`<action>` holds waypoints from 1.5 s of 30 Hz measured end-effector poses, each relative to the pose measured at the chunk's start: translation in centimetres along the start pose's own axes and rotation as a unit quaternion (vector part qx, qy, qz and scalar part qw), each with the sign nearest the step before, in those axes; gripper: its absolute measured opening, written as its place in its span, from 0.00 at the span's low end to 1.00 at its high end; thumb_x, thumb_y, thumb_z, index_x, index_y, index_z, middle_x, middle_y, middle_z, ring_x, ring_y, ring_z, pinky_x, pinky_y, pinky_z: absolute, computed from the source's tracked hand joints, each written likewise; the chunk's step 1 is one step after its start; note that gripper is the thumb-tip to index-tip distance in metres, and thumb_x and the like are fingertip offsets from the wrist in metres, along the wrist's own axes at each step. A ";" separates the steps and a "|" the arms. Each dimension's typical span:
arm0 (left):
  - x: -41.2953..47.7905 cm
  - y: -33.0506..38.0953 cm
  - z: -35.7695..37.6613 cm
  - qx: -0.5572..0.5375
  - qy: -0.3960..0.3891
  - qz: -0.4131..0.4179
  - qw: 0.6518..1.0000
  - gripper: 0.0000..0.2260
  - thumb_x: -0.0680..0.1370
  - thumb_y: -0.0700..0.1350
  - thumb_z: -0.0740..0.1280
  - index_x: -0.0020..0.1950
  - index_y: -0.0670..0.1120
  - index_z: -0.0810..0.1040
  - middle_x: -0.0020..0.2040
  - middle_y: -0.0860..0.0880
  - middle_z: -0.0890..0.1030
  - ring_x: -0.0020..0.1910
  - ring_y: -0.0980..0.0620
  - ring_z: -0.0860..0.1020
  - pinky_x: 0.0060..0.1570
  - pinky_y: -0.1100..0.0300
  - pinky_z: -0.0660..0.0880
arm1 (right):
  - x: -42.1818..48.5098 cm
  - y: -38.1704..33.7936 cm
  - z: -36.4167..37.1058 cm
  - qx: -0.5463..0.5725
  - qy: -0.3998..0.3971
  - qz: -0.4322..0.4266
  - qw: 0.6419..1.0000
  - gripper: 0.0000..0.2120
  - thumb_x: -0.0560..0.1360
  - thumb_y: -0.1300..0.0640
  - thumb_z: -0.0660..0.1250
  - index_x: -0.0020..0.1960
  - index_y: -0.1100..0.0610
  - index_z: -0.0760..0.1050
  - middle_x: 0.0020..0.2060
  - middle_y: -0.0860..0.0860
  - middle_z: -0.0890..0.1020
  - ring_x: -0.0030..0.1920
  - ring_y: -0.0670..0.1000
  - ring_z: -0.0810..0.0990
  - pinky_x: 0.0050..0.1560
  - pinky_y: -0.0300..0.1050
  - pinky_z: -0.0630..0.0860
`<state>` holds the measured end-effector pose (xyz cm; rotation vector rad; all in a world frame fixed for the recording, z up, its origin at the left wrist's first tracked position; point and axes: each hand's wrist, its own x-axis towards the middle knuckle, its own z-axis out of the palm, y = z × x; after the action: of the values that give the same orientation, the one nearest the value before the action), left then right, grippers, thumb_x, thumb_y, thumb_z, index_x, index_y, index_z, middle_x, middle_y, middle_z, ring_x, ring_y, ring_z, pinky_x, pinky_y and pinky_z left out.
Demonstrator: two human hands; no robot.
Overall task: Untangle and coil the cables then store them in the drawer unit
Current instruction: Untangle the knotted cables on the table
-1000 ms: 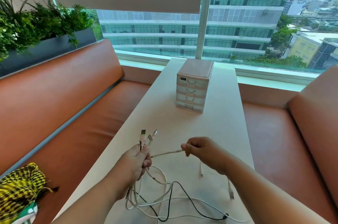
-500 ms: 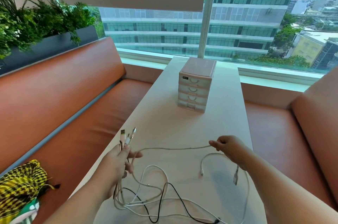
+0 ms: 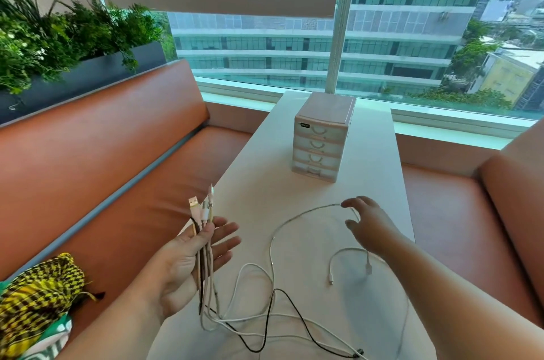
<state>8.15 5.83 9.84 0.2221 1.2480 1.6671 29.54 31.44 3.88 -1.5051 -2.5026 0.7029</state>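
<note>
Several tangled cables (image 3: 259,298), white, beige and one black (image 3: 297,318), sprawl over the near end of the white table (image 3: 376,183). My left hand (image 3: 188,265) is palm up with the fingers spread, holding a bundle of cable ends (image 3: 203,209) whose plugs stick up past the fingers. My right hand (image 3: 371,224) hovers with fingers apart at the far loop of a pale cable (image 3: 312,211) that lies on the table. A small pink drawer unit (image 3: 321,139) with all drawers closed stands farther back on the table.
Orange benches flank the table, one on the left (image 3: 103,159) and one on the right (image 3: 515,197). A yellow-and-black patterned cloth bag (image 3: 38,300) lies on the left bench near me. A planter (image 3: 73,80) tops the left backrest; a window is beyond.
My right hand drew the pale cable out to the right and has let go of it; the loop now lies on the table. My left hand has opened its fingers around the cable ends.
</note>
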 end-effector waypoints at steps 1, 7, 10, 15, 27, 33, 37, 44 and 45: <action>0.0 0.1 0.2 -0.017 -0.001 -0.002 1.000 0.09 0.78 0.42 0.60 0.53 0.41 0.78 0.47 0.43 0.85 0.43 0.47 0.85 0.45 0.56 0.80 | -0.4 -1.2 0.1 0.009 -0.002 -0.012 1.000 0.16 0.76 0.55 0.65 0.63 0.45 0.73 0.68 0.48 0.69 0.67 0.53 0.69 0.67 0.52 0.68; 0.0 0.4 1.3 -0.068 -0.006 -0.008 0.998 0.11 0.66 0.41 0.69 0.46 0.39 0.84 0.46 0.41 0.85 0.43 0.45 0.85 0.45 0.52 0.80 | -6.2 -9.4 1.1 0.184 -0.128 -0.105 0.969 0.07 0.76 0.56 0.66 0.45 0.46 0.81 0.41 0.47 0.81 0.29 0.39 0.73 0.33 0.33 0.70; -0.1 0.4 2.1 -0.077 -0.007 0.004 0.997 0.11 0.67 0.40 0.69 0.48 0.39 0.83 0.45 0.41 0.85 0.43 0.46 0.85 0.42 0.53 0.82 | -8.8 -12.7 1.9 0.291 -0.195 -0.117 0.929 0.05 0.74 0.54 0.68 0.44 0.50 0.83 0.39 0.50 0.83 0.35 0.46 0.74 0.36 0.38 0.70; -0.2 0.7 3.3 -0.099 -0.013 0.028 0.995 0.09 0.79 0.40 0.60 0.50 0.40 0.78 0.43 0.42 0.85 0.43 0.47 0.85 0.44 0.54 0.81 | -10.8 -15.0 3.5 0.356 -0.207 -0.120 0.903 0.11 0.76 0.52 0.67 0.42 0.59 0.80 0.35 0.50 0.78 0.35 0.47 0.72 0.38 0.41 0.68; -0.6 0.2 2.4 -0.059 -0.072 0.021 0.995 0.09 0.77 0.46 0.60 0.41 0.43 0.73 0.35 0.46 0.76 0.38 0.48 0.80 0.46 0.55 0.82 | -10.9 -13.5 3.8 0.276 -0.182 -0.163 0.929 0.14 0.79 0.59 0.59 0.37 0.45 0.70 0.30 0.47 0.73 0.31 0.48 0.73 0.35 0.41 0.77; -0.5 -0.6 2.1 -0.050 -0.069 0.039 0.996 0.09 0.75 0.46 0.61 0.45 0.41 0.74 0.32 0.48 0.72 0.30 0.52 0.75 0.37 0.58 0.80 | -11.0 -13.0 3.8 0.201 -0.215 -0.246 0.923 0.12 0.81 0.54 0.59 0.39 0.46 0.69 0.36 0.49 0.72 0.38 0.49 0.69 0.43 0.44 0.69; -0.5 -0.5 2.0 -0.033 -0.033 0.062 0.997 0.10 0.75 0.48 0.62 0.43 0.41 0.75 0.30 0.47 0.75 0.29 0.52 0.77 0.38 0.58 0.82 | -11.4 -13.2 3.8 0.185 -0.224 -0.242 0.926 0.14 0.80 0.53 0.59 0.36 0.44 0.69 0.34 0.50 0.72 0.35 0.49 0.69 0.40 0.43 0.68; -0.6 -0.3 2.5 -0.023 -0.009 0.066 0.998 0.12 0.76 0.49 0.62 0.40 0.41 0.75 0.31 0.45 0.78 0.30 0.50 0.80 0.39 0.58 0.82 | -11.8 -14.2 4.1 0.213 -0.200 -0.211 0.933 0.14 0.80 0.54 0.59 0.36 0.48 0.70 0.29 0.45 0.69 0.29 0.43 0.66 0.34 0.38 0.65; -0.6 -0.4 2.6 -0.027 -0.012 0.065 0.997 0.11 0.78 0.47 0.61 0.42 0.40 0.75 0.31 0.45 0.79 0.31 0.50 0.80 0.38 0.58 0.82 | -11.9 -14.4 4.1 0.216 -0.197 -0.210 0.933 0.12 0.80 0.54 0.59 0.38 0.48 0.71 0.29 0.45 0.69 0.28 0.43 0.66 0.34 0.38 0.65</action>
<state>10.35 6.92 10.96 0.2949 1.1909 1.8022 22.47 14.24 8.21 -0.6988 -2.5578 1.4595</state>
